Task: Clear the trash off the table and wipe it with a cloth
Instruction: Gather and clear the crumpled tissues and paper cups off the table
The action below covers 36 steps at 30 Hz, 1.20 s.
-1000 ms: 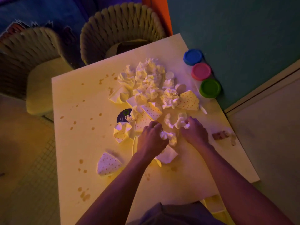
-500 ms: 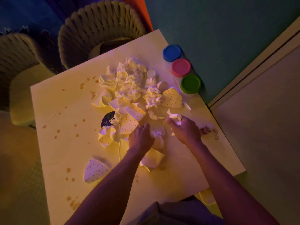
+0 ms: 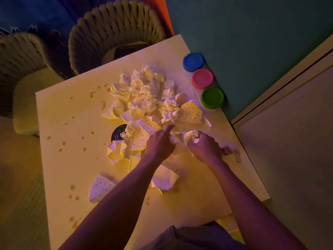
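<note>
— Okay, what do I have at centre frame?

— Both hands over the trash on the tabletop (image 3: pixel 75 123). My right hand (image 3: pixel 204 147) is curled around a crumpled white tissue (image 3: pixel 191 135), gripping it. My left hand (image 3: pixel 159 143) sits just beside it, index finger stretched toward the pile, other fingers bent over paper; whether it actually grips anything I cannot tell.

— And the rest of the trash?

— Heap of crumpled tissues (image 3: pixel 144 91) above centre, dotted paper pieces (image 3: pixel 191 112) around it, one dotted wedge (image 3: pixel 99 188) apart at lower left, a dark round label (image 3: pixel 118 133) half buried. Brown spots (image 3: pixel 72 186) scattered across the left side.

— Anything at the edge?

— Three tubs at upper right: blue lid (image 3: pixel 193 61), pink lid (image 3: pixel 202 78), green lid (image 3: pixel 212 97), in a row. Woven chair (image 3: pixel 115 29) at top
</note>
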{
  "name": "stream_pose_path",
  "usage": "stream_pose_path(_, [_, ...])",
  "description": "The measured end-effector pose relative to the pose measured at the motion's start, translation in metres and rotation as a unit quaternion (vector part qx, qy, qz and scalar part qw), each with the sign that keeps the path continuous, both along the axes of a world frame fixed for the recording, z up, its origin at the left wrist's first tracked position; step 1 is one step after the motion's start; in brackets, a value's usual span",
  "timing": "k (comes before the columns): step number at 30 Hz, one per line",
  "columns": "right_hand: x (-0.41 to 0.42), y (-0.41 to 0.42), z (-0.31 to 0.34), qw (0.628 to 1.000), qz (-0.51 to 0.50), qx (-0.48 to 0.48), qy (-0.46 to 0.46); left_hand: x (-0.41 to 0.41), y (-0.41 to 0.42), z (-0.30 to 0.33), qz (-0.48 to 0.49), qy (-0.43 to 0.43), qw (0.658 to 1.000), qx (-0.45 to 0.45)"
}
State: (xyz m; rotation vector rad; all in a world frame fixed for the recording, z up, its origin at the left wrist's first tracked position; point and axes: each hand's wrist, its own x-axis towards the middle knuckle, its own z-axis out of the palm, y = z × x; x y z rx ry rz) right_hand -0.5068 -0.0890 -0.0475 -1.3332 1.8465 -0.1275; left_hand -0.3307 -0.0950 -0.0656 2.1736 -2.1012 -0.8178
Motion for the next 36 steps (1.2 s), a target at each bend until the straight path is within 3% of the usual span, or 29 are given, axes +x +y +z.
stream_pose_path(7, [-0.009, 0.008, 0.001, 1.000, 0.019, -0.018, -0.003, -0.011, -0.008, -0.019, -0.007, -0.040, 0.999, 0.017])
stream_pose_path(15, [-0.005, 0.005, -0.014, 0.999, -0.002, -0.040, -0.012, -0.009, 0.006, -0.011, 0.008, -0.006, 1.000, -0.011])
stream_pose_path(24, [0.024, -0.032, -0.011, 0.981, 0.191, 0.004, 0.037, 0.006, 0.056, 0.007, 0.108, 0.075, 0.991, -0.031])
stream_pose_path(31, [0.036, -0.030, -0.031, 0.975, 0.200, -0.033, 0.093, 0.016, 0.072, 0.020, 0.161, 0.085, 0.983, -0.037])
stream_pose_path(36, [0.036, -0.023, -0.034, 0.978, 0.194, -0.022, 0.079, 0.018, 0.071, 0.027, 0.193, 0.105, 0.973, -0.063])
